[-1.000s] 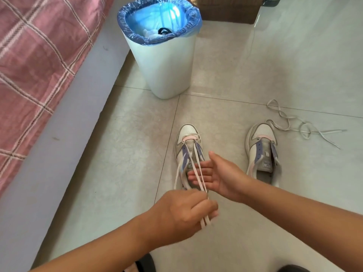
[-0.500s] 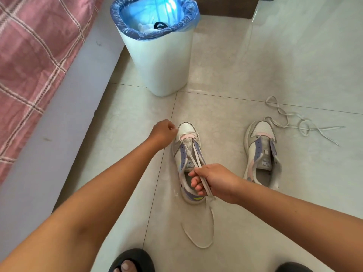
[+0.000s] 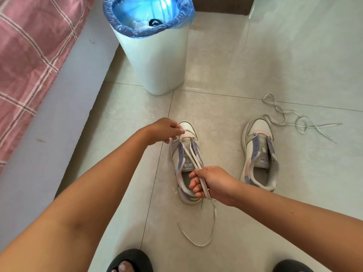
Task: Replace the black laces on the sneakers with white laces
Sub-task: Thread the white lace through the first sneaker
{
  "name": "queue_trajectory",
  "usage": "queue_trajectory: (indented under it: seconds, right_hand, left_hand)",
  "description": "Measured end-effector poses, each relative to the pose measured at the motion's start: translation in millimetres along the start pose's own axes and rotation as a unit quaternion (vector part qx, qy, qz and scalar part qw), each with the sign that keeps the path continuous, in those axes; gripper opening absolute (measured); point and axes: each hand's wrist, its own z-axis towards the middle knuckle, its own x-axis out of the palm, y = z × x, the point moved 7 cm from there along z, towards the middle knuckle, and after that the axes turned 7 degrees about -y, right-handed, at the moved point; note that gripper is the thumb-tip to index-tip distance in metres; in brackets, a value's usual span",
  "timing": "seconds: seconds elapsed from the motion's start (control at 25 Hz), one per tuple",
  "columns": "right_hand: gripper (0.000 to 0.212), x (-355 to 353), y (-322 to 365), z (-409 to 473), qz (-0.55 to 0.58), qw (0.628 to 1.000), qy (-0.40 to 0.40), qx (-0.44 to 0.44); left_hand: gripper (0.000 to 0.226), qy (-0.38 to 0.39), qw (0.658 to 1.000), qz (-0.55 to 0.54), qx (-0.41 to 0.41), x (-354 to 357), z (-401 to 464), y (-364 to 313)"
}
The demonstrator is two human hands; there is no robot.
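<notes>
Two white, lilac and pink sneakers stand on the tiled floor. The left sneaker point(image 3: 186, 154) has a white lace point(image 3: 193, 160) threaded through its lowest eyelets. My right hand point(image 3: 211, 182) grips both strands of that lace over the shoe's opening, and the loose ends trail onto the floor toward me. My left hand point(image 3: 164, 130) has curled fingers at the toe end, touching the lace by the bottom eyelets. The right sneaker point(image 3: 259, 154) has no lace. A second white lace point(image 3: 294, 118) lies loose on the floor beyond it.
A white bin point(image 3: 155, 55) with a blue liner stands behind the left sneaker, with a black lace visible inside. A bed with a pink plaid cover point(image 3: 29, 55) runs along the left. My slippered feet point(image 3: 129, 260) are at the bottom edge.
My left hand let go of the lace ends and reached forward to the toe of the left sneaker. My right hand closed round both strands; the ends dropped to the floor.
</notes>
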Motion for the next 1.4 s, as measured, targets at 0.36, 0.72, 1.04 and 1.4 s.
queue_trajectory:
  seconds: [0.36, 0.72, 1.04, 1.4]
  right_hand:
    - [0.026, 2, 1, -2, -0.012, 1.0, -0.003, 0.005]
    - [0.026, 3, 1, -3, -0.023, 1.0, -0.002, 0.007]
    - [0.026, 3, -1, -3, -0.026, 1.0, 0.003, 0.006]
    - [0.028, 3, 2, -9, -0.019, 1.0, -0.005, 0.021]
  left_hand:
    - [0.034, 0.046, 0.987, 0.148, 0.028, 18, 9, -22]
    - [0.012, 0.024, 0.878, 0.409, 0.247, 46, 19, -68]
    - [0.031, 0.073, 0.783, 0.578, 0.218, 53, 22, -74]
    - [0.04, -0.032, 0.974, 0.195, 0.111, 15, 18, -54]
